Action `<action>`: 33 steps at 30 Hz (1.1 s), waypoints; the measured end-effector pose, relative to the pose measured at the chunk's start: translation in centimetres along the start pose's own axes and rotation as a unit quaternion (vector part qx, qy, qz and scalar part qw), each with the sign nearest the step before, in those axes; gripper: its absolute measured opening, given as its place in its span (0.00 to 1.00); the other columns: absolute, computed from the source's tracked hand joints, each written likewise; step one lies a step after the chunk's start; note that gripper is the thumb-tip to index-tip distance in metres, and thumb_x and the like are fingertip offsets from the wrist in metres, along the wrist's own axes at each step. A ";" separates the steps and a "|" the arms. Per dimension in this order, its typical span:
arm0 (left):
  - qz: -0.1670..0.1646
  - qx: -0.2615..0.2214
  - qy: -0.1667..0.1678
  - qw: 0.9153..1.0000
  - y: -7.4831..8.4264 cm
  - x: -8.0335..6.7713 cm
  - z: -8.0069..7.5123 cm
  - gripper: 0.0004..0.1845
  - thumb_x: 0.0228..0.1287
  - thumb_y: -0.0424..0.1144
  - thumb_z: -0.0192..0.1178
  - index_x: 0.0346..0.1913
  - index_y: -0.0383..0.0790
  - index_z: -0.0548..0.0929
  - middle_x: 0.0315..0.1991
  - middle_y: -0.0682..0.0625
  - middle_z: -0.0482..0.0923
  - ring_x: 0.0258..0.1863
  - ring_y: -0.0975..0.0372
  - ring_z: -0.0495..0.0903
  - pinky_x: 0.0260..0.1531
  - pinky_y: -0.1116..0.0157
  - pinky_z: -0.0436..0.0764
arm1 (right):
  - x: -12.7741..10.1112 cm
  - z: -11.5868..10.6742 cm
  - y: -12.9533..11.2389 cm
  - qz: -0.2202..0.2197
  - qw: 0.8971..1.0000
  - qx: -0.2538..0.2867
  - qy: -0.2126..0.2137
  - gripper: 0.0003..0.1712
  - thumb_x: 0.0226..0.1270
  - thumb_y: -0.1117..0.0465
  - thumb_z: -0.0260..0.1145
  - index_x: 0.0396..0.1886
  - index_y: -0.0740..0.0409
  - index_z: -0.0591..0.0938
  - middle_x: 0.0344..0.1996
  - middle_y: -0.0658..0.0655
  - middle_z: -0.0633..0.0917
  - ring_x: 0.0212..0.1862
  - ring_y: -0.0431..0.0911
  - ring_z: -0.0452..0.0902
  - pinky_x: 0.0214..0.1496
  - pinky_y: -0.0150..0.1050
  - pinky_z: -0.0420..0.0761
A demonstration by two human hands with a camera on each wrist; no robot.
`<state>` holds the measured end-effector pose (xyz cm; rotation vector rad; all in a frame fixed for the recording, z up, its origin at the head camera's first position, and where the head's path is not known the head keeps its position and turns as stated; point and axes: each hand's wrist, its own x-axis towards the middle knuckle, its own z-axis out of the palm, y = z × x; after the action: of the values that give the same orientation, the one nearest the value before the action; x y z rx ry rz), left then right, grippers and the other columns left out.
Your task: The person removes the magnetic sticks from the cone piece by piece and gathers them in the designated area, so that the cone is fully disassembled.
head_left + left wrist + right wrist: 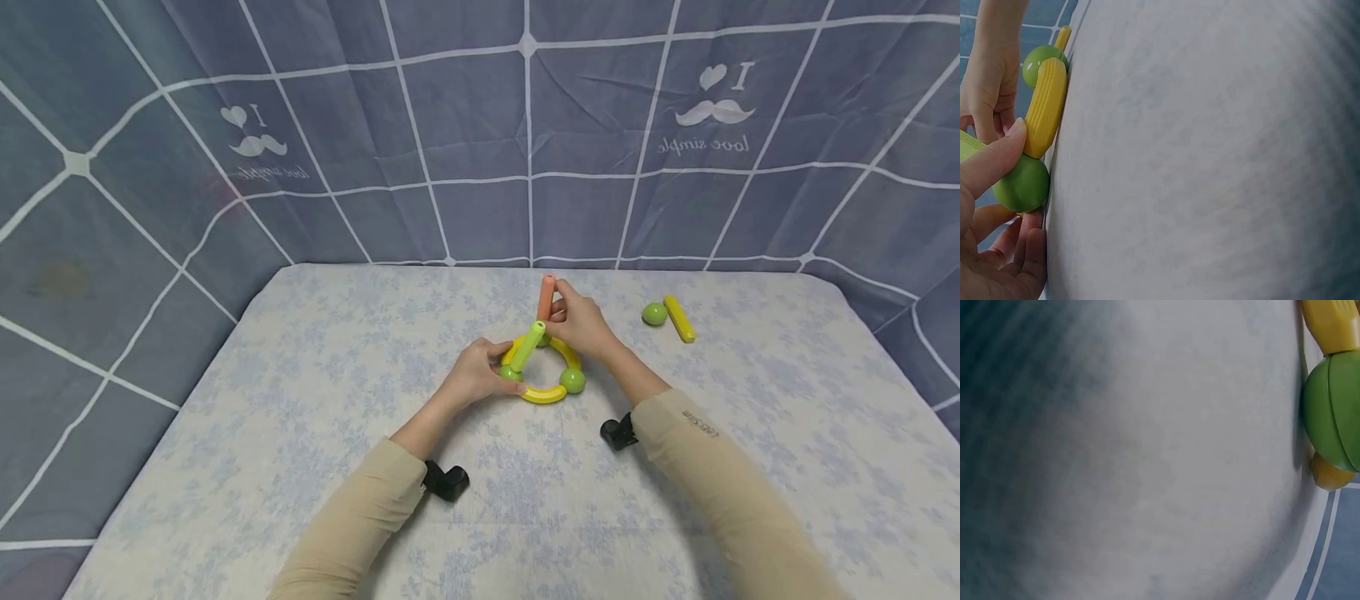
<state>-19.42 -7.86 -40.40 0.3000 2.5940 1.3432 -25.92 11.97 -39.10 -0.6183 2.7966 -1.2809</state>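
Beside our left hand point(478, 372), clamped round a glossy green ball point(511, 373) with a light-green stick point(529, 345) standing on it, we see its ring point(544, 396) of ribbed yellow arcs point(567, 353) and more green balls point(572, 382), then an orange stick point(547, 297) pinched by our right hand point(587, 325).

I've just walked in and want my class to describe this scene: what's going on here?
A person is handling a toy ring of curved yellow pieces joined by green balls on a table. The left hand grips the ring at its left ball, from which a light green rod rises. The right hand holds an orange rod upright at the back; its lower end is hidden. A loose green ball and yellow stick lie off to the right.
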 end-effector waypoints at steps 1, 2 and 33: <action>0.000 0.000 0.000 1.000 0.0 0.0 0.0 0.42 0.40 0.37 0.77 0.63 0.37 0.71 0.37 0.46 0.69 0.33 0.59 0.68 0.32 0.68 0.70 | 0.1 0.0 0.0 0.000 1.000 -0.001 -0.001 0.32 0.56 0.69 0.68 0.59 0.63 0.65 0.41 0.67 0.82 0.42 0.55 0.81 0.41 0.45 0.81; 0.000 0.001 -0.001 1.000 0.0 0.0 -0.1 0.42 0.40 0.38 0.77 0.63 0.37 0.71 0.37 0.45 0.69 0.33 0.59 0.67 0.32 0.68 0.70 | 0.1 0.0 0.0 0.001 1.000 -0.002 -0.001 0.31 0.56 0.69 0.67 0.59 0.62 0.65 0.41 0.67 0.81 0.43 0.55 0.81 0.41 0.45 0.81; 0.001 0.000 -0.003 1.000 0.3 -0.1 -0.1 0.43 0.40 0.37 0.77 0.63 0.35 0.70 0.37 0.46 0.69 0.34 0.59 0.69 0.33 0.68 0.72 | -0.2 -2.9 0.0 0.052 0.998 0.040 -0.008 0.36 0.59 0.64 0.68 0.66 0.57 0.64 0.42 0.65 0.79 0.43 0.56 0.78 0.43 0.46 0.79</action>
<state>-19.33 -7.84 -40.06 0.3059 2.5895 1.3419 -26.21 14.13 -37.19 -0.4696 2.7096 -1.3533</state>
